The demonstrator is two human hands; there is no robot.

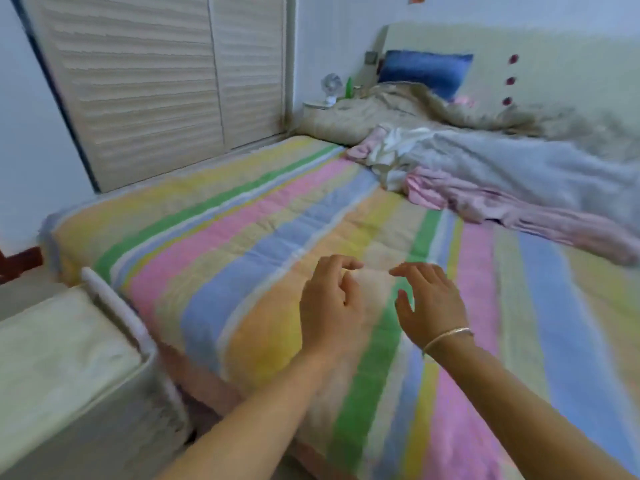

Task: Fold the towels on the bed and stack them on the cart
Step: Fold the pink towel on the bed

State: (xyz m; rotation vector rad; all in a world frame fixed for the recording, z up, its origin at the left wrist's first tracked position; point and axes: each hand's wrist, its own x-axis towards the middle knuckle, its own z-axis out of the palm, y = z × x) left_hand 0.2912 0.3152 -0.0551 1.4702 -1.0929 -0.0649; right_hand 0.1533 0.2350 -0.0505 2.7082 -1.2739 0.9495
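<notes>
Left hand (329,303) and right hand (433,303), both loosely curled and empty, above near bed (242,220); towels (450,195) heaped far right, cart (114,306) near left; risk: tangled heap may drag out several together.

The bed (242,237), under a pastel-striped quilt (346,216), fills mid-frame, and at upper right a crumpled grey cloth (519,168), a pink cloth (485,202) and a beige blanket (398,109) lie heaped below a blue pillow (426,71).

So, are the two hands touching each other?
Apart. The head view shows the striped bedcover plainly between the left hand and the right hand, even where they come closest.
</notes>
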